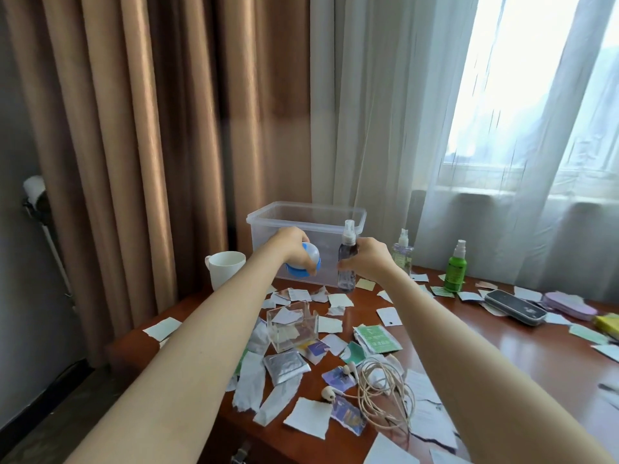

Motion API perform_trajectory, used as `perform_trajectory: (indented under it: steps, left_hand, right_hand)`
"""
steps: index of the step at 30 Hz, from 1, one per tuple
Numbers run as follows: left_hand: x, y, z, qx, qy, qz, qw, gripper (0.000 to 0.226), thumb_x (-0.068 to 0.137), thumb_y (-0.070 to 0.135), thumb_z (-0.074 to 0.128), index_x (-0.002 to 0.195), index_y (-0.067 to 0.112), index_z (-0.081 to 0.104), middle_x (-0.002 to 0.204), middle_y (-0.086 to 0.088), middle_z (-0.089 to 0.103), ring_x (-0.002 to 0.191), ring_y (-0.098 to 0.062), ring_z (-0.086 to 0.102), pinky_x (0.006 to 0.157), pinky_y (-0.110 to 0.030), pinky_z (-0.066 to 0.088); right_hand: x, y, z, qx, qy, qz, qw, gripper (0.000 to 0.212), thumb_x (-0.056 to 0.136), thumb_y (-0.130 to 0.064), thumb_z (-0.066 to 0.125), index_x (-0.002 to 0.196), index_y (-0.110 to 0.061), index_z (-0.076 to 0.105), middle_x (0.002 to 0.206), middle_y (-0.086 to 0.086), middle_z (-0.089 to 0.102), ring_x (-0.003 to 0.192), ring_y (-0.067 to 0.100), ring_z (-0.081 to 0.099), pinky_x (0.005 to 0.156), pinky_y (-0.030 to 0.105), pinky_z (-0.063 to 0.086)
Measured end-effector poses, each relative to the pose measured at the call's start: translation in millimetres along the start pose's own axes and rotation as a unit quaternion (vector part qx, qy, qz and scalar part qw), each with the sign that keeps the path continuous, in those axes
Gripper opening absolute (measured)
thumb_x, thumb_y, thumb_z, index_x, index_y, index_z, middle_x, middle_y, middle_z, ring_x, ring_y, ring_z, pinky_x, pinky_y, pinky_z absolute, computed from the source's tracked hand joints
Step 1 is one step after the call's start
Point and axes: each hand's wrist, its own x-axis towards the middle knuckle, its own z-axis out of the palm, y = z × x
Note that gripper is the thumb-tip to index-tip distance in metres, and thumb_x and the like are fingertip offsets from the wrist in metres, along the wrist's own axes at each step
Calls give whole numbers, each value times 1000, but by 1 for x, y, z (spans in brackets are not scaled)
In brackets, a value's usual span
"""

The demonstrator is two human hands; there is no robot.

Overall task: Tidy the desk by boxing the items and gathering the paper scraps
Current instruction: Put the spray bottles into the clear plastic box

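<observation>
Left hand (294, 251) fingers curl round a blue-and-white bottle (306, 262), right hand (363, 262) fingers grip the purple spray bottle (347, 267) before the clear box (306, 219).

1. the left forearm (187, 346) and the right forearm (469, 346) are showing bare, uncovered from the lower edge up to the wrists.
2. the left grip (294, 251) and the right grip (366, 262) are likewise showing bare.

Desk (502, 356): glossy, polished reddish wood.
Storage box (318, 228): clear, smooth plastic.
Paper scraps (310, 416): matt paper, rough torn edges.
Spray bottle (346, 283): transparent purple-tinted plastic.
Round bottle (311, 254): smooth white and blue plastic.
Foil sachet (285, 365): shiny silver, crinkled.
</observation>
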Motion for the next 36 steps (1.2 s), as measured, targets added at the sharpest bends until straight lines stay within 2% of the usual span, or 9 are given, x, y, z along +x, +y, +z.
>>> perform_trajectory:
  steps: [6, 10, 13, 16, 18, 22, 26, 32, 36]
  left_hand:
    - [23, 11, -5, -18, 31, 5, 999, 55, 67, 26, 80, 117, 15, 60, 116, -5, 57, 104, -22, 56, 83, -31, 52]
    - [52, 16, -18, -38, 57, -2, 998, 49, 68, 30, 79, 111, 16, 61, 111, -3, 59, 96, -19, 55, 74, -28, 48]
    - [79, 21, -29, -51, 74, -18, 996, 45, 69, 33, 77, 107, 15, 63, 109, -2, 58, 98, -20, 55, 78, -30, 49]
    - [106, 29, -36, -50, 66, -33, 996, 46, 70, 32, 77, 109, 13, 64, 108, 0, 57, 95, -19, 55, 75, -28, 50]
    - [119, 34, -40, -45, 52, -40, 997, 48, 70, 32, 77, 112, 15, 63, 110, -1, 57, 99, -19, 56, 72, -27, 51]
    - [137, 47, -56, -26, 25, -63, 997, 54, 68, 35, 78, 116, 18, 61, 116, -1, 58, 104, -20, 56, 82, -30, 51]
    - [139, 58, -86, -23, -4, -90, 996, 57, 67, 35, 78, 118, 18, 59, 116, 0, 55, 101, -18, 55, 76, -27, 47]
    - [122, 76, -129, -14, -14, -125, 992, 55, 68, 32, 78, 117, 16, 59, 117, -2, 54, 95, -17, 53, 70, -25, 44]
    - [109, 82, -151, -3, -4, -147, 989, 58, 65, 34, 79, 117, 19, 59, 119, -2, 52, 95, -19, 54, 71, -26, 46]
  right_hand:
    - [26, 13, -20, 16, 26, -10, 999, 31, 79, -23, 69, 105, -8, 63, 96, 7, 65, 78, 17, 56, 63, 25, 48]
    - [57, 18, -35, 69, 39, -27, 996, 26, 81, -27, 68, 101, -12, 63, 87, 1, 61, 71, 12, 54, 53, 18, 42]
    - [88, 20, -48, 111, 60, -38, 991, 29, 81, -27, 67, 103, -9, 64, 89, 2, 64, 74, 14, 55, 64, 25, 48]
    - [120, 24, -56, 133, 62, -30, 989, 28, 80, -27, 68, 102, -10, 64, 88, 2, 63, 67, 11, 53, 59, 23, 45]
    - [137, 25, -60, 138, 55, -24, 989, 28, 79, -28, 69, 101, -10, 64, 87, 1, 63, 71, 13, 54, 61, 23, 45]
    - [165, 18, -70, 145, 31, -3, 989, 30, 77, -29, 69, 102, -11, 64, 90, 4, 65, 69, 13, 55, 62, 26, 48]
    - [176, -1, -87, 137, 2, 19, 990, 33, 77, -30, 70, 102, -10, 62, 99, 7, 66, 88, 22, 61, 81, 38, 55]
    - [171, -32, -115, 111, -45, 10, 993, 36, 78, -20, 68, 112, -11, 59, 98, 3, 61, 91, 19, 56, 83, 32, 49]
    - [167, -47, -132, 94, -58, 4, 994, 29, 77, -17, 68, 104, -10, 60, 92, 3, 58, 90, 22, 56, 79, 32, 49]
